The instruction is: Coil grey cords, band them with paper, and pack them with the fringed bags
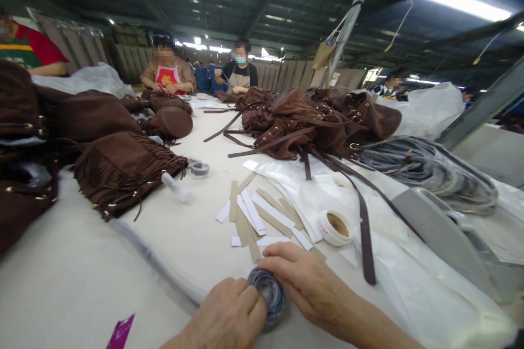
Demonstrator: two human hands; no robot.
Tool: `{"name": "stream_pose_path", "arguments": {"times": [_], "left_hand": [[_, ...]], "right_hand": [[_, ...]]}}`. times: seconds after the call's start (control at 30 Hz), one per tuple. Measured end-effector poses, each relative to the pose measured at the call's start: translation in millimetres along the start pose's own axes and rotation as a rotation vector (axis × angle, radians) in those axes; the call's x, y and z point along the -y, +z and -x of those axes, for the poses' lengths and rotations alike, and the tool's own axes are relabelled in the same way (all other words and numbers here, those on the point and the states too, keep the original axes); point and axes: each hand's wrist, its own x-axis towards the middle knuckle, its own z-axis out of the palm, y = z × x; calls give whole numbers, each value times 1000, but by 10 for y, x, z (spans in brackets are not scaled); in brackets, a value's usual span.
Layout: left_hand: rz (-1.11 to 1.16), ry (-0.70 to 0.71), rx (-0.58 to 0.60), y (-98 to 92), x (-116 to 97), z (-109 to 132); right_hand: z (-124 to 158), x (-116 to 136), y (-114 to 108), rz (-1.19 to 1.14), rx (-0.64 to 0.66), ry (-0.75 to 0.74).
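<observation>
A small coil of grey strap [270, 295] lies on the white table [82, 272] close to me. My left hand [229, 313] is curled against the coil's left side, fingers closed on it. My right hand [303, 278] arches over its right side, fingers bent and pressing on the coil. A long grey strap [159, 262] trails from the coil toward the left rear. Just beyond my hands lie several white and tan paper strips [262, 215] and a roll of white tape [336, 227].
Brown suede fringed bags [123, 169] pile up at left; more brown bags with straps [303, 120] heap at centre rear. A bundle of grey straps [426, 166] lies in plastic at right. A small tape roll [200, 168] and a purple scrap [120, 332] lie nearby. Several people work at the far end.
</observation>
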Motion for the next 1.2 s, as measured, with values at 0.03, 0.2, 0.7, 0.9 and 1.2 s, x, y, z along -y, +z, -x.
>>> {"name": "stream_pose_path", "arguments": {"times": [0.03,0.2,0.7,0.9,1.2], "left_hand": [[1,3,-17,4,-5,6],[18,12,-17,-28,-17,6],[-50,-19,143,-105,-40,-40],[-26,4,273,-215,-20,-73],[-17,27,109,-44,-60,-18]], "right_hand": [[1,4,5,31,-17,-70],[-50,-73,16,182,47,-235],[15,-77,-132,364,334,-169],[-21,-40,-151,328,356,-160],[-102,72,63,319,204,-3]]}}
